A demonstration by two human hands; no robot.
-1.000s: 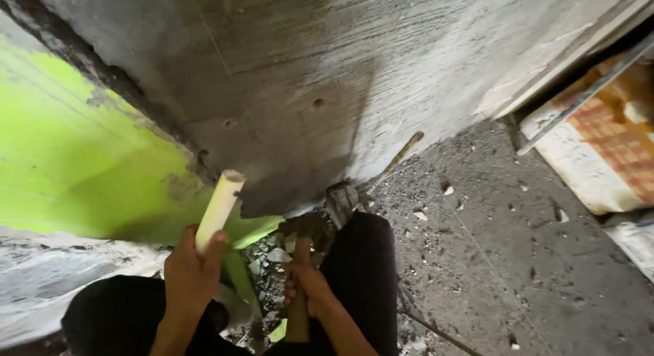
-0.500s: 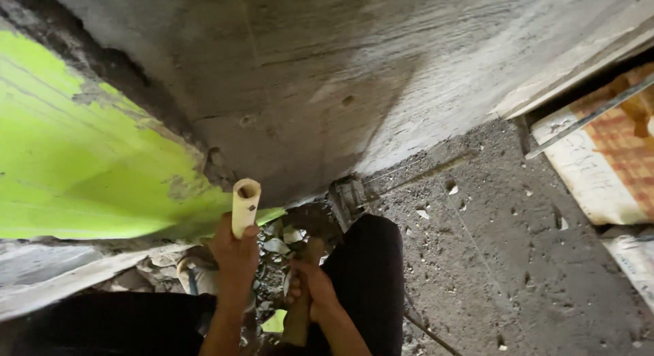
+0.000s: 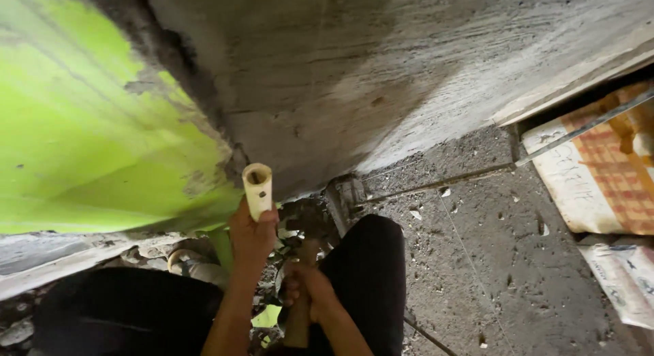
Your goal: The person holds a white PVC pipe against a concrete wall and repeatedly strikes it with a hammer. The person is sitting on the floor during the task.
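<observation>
My left hand (image 3: 252, 235) grips a short cream plastic pipe (image 3: 258, 188), held upright with its open end toward the camera. My right hand (image 3: 308, 288) is closed around a wooden handle (image 3: 298, 323) whose head (image 3: 339, 196) rests in rubble at the foot of a grey concrete wall (image 3: 381, 63). My dark trouser legs (image 3: 371, 274) frame both hands. A bright green painted wall (image 3: 82, 145) meets the concrete along a broken, chipped seam.
Rubble and chips lie in the gap at the wall's base (image 3: 300, 223). A rough concrete floor (image 3: 490, 260) spreads right. A metal rod (image 3: 586, 128) crosses printed sacks (image 3: 606, 179) at the right edge. A thin wire (image 3: 436, 186) runs along the floor.
The left hand has carried the pipe rightward and closer to the wall's base, turning it more upright. The right hand stays on the handle. The view has shifted slightly.
</observation>
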